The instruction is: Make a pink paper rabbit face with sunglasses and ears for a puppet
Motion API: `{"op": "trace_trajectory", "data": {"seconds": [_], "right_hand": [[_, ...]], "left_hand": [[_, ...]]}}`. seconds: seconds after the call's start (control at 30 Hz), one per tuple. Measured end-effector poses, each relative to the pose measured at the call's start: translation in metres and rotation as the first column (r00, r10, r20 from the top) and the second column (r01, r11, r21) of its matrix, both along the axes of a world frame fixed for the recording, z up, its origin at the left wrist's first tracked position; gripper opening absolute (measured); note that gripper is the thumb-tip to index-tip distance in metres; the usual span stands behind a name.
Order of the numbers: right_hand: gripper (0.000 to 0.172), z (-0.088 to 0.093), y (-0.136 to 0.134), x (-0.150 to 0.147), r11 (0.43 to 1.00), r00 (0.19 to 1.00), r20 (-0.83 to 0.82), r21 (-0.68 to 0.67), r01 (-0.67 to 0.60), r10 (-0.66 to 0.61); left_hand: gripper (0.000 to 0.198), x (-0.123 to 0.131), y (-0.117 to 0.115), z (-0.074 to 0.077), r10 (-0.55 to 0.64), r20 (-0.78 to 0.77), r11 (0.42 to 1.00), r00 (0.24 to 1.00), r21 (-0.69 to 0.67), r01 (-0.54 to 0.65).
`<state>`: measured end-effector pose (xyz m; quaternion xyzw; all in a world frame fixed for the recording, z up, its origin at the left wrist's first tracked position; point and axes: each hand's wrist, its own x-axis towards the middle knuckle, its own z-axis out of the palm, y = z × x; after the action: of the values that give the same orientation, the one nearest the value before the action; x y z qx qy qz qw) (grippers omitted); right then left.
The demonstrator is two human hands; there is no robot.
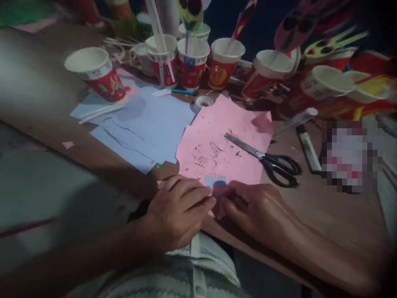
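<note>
Right between the 2 hands, at the near end of a pink sheet (201, 132), lies a small blue piece of paper (214, 181). The left hand (181, 207) comes in from its left, palm down, fingers close together and reaching to its near left side. The right hand (252, 203) meets it from the other side, thumb and forefinger drawn narrowly together at its right edge. Shade and blur cover the fingertips, so I cannot tell whether either hand grips the piece or only presses on it.

The piece is pale blue on its left part and darker on its right, where a shadow falls; its top edge looks uneven. Under it, the pink sheet has ragged edges and is scattered with dark marks. Scissors (263, 156) with black handles lie across the sheet's right side, beyond the right hand, blades pointing away to the left. A larger blue sheet (151, 124) with dark curved lines lies beyond the left hand, and red-and-white paper cups (194, 66) stand behind both sheets.
</note>
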<state>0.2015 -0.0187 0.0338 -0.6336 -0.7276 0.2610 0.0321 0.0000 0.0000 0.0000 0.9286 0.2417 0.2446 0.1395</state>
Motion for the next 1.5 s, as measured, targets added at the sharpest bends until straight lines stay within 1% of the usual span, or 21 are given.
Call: {"op": "trace_trajectory", "data": {"seconds": [0.13, 0.3, 0.37, 0.43, 0.5, 0.6, 0.67, 0.7, 0.77, 0.83, 0.9, 0.97, 1.07, 1.17, 1.33, 1.5], "right_hand": [[0.02, 0.001, -0.001, 0.001, 1.0, 1.0, -0.011, 0.014, -0.005, 0.005], [0.018, -0.001, 0.001, 0.002, 0.999, 1.0, -0.024, 0.037, -0.01, 0.011], [0.015, 0.001, 0.004, 0.007, 0.998, 0.999, -0.016, 0.049, -0.029, 0.03], [0.016, 0.006, 0.008, 0.014, 0.994, 0.999, -0.017, 0.095, -0.046, 0.048], [0.02, 0.015, 0.011, 0.024, 0.987, 0.999, -0.026, 0.159, -0.026, 0.03], [0.021, 0.025, 0.014, 0.036, 0.984, 0.998, -0.051, 0.178, -0.011, 0.021], [0.018, 0.025, 0.014, 0.041, 0.982, 0.992, -0.101, 0.18, -0.054, 0.073], [0.017, 0.023, 0.014, 0.042, 0.976, 0.984, -0.13, 0.196, -0.092, 0.119], [0.015, 0.015, 0.014, 0.044, 0.948, 0.956, -0.183, 0.265, -0.178, 0.231], [0.014, 0.007, 0.015, 0.044, 0.907, 0.919, -0.217, 0.345, -0.242, 0.328], [0.013, 0.003, 0.016, 0.043, 0.894, 0.898, -0.251, 0.368, -0.257, 0.362], [0.014, 0.002, 0.015, 0.041, 0.909, 0.905, -0.262, 0.341, -0.238, 0.336], [0.012, 0.002, 0.012, 0.034, 0.93, 0.93, -0.219, 0.29, -0.227, 0.295], [0.012, 0.0, 0.007, 0.027, 0.931, 0.94, -0.184, 0.285, -0.227, 0.286], [0.012, -0.005, 0.004, 0.02, 0.947, 0.965, -0.143, 0.269, -0.177, 0.221], [0.014, -0.004, 0.005, 0.017, 0.963, 0.969, -0.158, 0.22, -0.153, 0.19]], "left_hand": [[0.024, 0.0, 0.004, 0.001, -0.026, -0.034, 1.0, 0.999, 0.016, 0.027], [0.022, 0.002, 0.003, 0.002, 0.006, -0.029, 1.0, 1.0, 0.013, -0.006], [0.022, 0.002, 0.003, 0.002, 0.001, -0.021, 1.0, 1.0, 0.015, 0.0], [0.024, 0.001, 0.004, 0.001, -0.015, -0.023, 1.0, 1.0, 0.023, 0.015], [0.025, 0.0, 0.005, 0.001, -0.026, -0.035, 0.999, 0.999, 0.03, 0.027], [0.025, -0.001, 0.005, 0.0, -0.027, -0.035, 0.999, 0.999, 0.04, 0.028], [0.025, -0.001, 0.005, 0.001, -0.023, -0.027, 0.999, 0.999, 0.036, 0.024], [0.024, 0.0, 0.005, 0.001, -0.021, -0.022, 0.999, 1.0, 0.032, 0.021], [0.024, 0.0, 0.004, 0.001, -0.013, -0.008, 1.0, 1.0, 0.022, 0.013], [0.024, 0.001, 0.004, 0.002, -0.007, 0.005, 1.0, 1.0, 0.017, 0.007], [0.024, 0.002, 0.004, 0.001, -0.006, 0.006, 1.0, 1.0, 0.015, 0.006], [0.025, 0.002, 0.003, 0.001, -0.003, -0.002, 1.0, 1.0, 0.01, 0.003], [0.025, 0.002, 0.003, 0.001, 0.008, -0.004, 1.0, 1.0, 0.01, -0.008], [0.025, 0.002, 0.003, 0.002, -0.001, -0.018, 1.0, 1.0, 0.01, 0.002], [0.025, 0.001, 0.003, 0.002, 0.008, -0.024, 1.0, 1.0, 0.008, -0.008], [0.024, 0.001, 0.003, 0.001, 0.003, -0.018, 1.0, 1.0, 0.002, -0.003]]}}
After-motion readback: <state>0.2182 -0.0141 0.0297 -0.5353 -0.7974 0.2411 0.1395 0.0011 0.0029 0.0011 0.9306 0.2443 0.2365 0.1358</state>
